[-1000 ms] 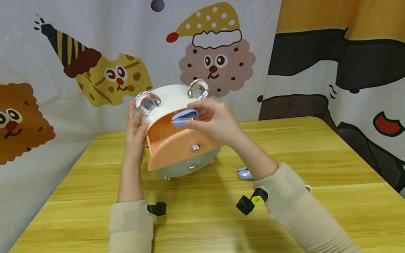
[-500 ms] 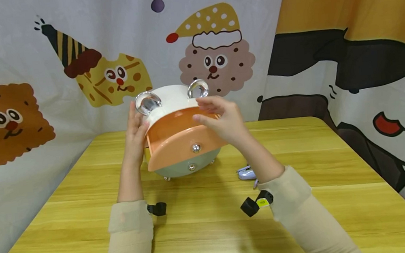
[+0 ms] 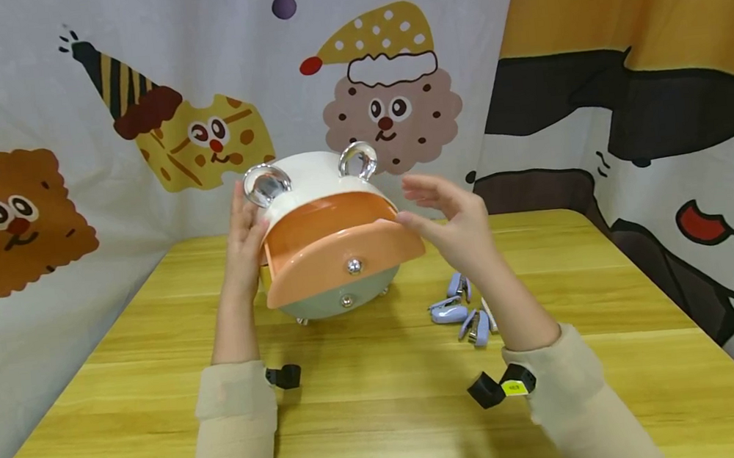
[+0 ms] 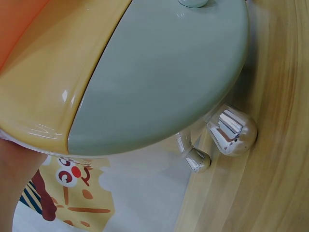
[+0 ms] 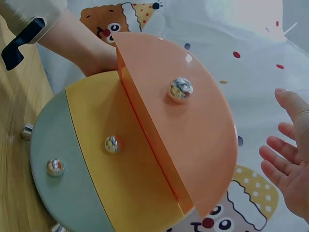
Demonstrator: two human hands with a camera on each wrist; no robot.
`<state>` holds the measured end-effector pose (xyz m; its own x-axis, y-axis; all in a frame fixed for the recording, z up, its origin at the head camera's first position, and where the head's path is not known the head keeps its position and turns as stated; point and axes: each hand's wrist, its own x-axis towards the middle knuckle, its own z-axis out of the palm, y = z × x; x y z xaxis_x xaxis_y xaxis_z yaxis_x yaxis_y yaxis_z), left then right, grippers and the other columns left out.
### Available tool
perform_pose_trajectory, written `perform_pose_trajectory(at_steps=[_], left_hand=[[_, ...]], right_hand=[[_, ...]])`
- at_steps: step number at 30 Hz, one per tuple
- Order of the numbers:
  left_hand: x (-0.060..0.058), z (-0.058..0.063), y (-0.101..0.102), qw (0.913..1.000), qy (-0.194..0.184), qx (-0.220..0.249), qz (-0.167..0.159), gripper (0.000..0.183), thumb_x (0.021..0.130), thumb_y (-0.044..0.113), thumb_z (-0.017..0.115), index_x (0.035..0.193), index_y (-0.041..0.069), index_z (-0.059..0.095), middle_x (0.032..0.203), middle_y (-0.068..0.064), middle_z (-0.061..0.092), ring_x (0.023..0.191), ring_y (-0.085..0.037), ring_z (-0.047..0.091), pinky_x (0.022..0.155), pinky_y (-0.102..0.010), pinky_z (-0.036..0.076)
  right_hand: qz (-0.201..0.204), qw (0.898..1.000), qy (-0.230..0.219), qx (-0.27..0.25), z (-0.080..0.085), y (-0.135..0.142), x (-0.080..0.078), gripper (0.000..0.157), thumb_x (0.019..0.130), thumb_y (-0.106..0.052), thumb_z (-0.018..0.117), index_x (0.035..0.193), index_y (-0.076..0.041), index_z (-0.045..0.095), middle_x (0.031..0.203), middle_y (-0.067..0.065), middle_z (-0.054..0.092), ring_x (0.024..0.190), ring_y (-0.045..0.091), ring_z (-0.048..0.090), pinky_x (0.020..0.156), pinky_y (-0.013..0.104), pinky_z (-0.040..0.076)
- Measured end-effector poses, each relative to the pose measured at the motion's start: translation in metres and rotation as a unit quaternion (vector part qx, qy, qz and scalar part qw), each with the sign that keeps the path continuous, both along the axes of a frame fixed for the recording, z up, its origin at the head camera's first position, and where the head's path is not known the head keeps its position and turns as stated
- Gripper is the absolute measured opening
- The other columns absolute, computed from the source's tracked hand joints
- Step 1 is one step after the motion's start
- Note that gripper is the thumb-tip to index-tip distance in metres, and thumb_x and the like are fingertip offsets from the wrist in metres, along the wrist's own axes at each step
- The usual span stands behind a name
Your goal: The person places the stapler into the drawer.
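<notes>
A round desktop drawer box stands on short silver feet, white on top with two silver ring ears. Its orange top drawer is pulled out; a yellow drawer and a green drawer below are closed. What lies deep inside the orange drawer is hidden. My left hand rests along the box's left side, fingers straight and thumb near the front. To the right of the pulled-out drawer, my right hand is spread in the air and holds nothing.
Small purple staplers lie on the wooden table to the right, below my right forearm. A white object partly shows beside them. Behind the table hangs a cartoon-print curtain.
One second ago my right hand held a purple stapler over the orange drawer. It let go inside and has moved away right, uncovering staplers on the table. My left hand stays put.
</notes>
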<state>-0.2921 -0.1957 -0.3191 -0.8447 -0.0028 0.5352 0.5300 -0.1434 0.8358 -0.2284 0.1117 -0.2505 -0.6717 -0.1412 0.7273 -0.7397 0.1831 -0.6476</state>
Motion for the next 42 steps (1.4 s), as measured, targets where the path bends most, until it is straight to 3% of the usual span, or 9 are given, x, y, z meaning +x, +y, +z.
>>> perform_pose_trajectory(at_steps=[8, 24, 34, 42], left_hand=[[0.0, 0.0, 0.0, 1.0, 0.005, 0.001, 0.001, 0.068, 0.099, 0.011, 0.043, 0.155, 0.03, 0.009, 0.15, -0.013, 0.031, 0.125, -0.029, 0.044, 0.094, -0.028, 0.046], [0.001, 0.0, 0.001, 1.0, 0.004, 0.006, -0.005, 0.067, 0.1, 0.011, 0.042, 0.155, 0.031, 0.009, 0.151, -0.013, 0.029, 0.127, -0.031, 0.041, 0.095, -0.029, 0.045], [0.001, 0.0, 0.0, 1.0, 0.0, -0.002, 0.003, 0.067, 0.1, 0.013, 0.043, 0.154, 0.033, 0.011, 0.15, -0.011, 0.032, 0.127, -0.03, 0.041, 0.096, -0.03, 0.044], [0.003, 0.002, 0.001, 1.0, -0.002, -0.003, 0.003, 0.067, 0.1, 0.012, 0.043, 0.155, 0.031, 0.01, 0.15, -0.012, 0.031, 0.126, -0.029, 0.043, 0.094, -0.028, 0.046]], right_hand=[[0.006, 1.0, -0.004, -0.012, -0.01, 0.021, 0.009, 0.043, 0.08, 0.007, 0.073, 0.121, 0.002, 0.063, 0.116, 0.011, 0.064, 0.105, 0.028, 0.06, 0.095, 0.035, 0.045], [-0.018, 0.999, -0.036, 0.028, -0.036, 0.058, 0.019, 0.041, 0.08, 0.01, 0.071, 0.12, 0.003, 0.062, 0.117, 0.013, 0.063, 0.106, 0.019, 0.058, 0.095, 0.029, 0.044], [-0.037, 0.995, -0.058, 0.069, -0.053, 0.084, 0.017, 0.043, 0.08, 0.006, 0.072, 0.122, 0.001, 0.062, 0.118, 0.013, 0.062, 0.106, 0.015, 0.057, 0.095, 0.024, 0.042], [-0.039, 0.985, -0.11, 0.127, -0.071, 0.109, 0.017, 0.043, 0.085, -0.005, 0.072, 0.127, -0.005, 0.06, 0.12, 0.009, 0.061, 0.108, 0.017, 0.055, 0.094, 0.02, 0.042]])
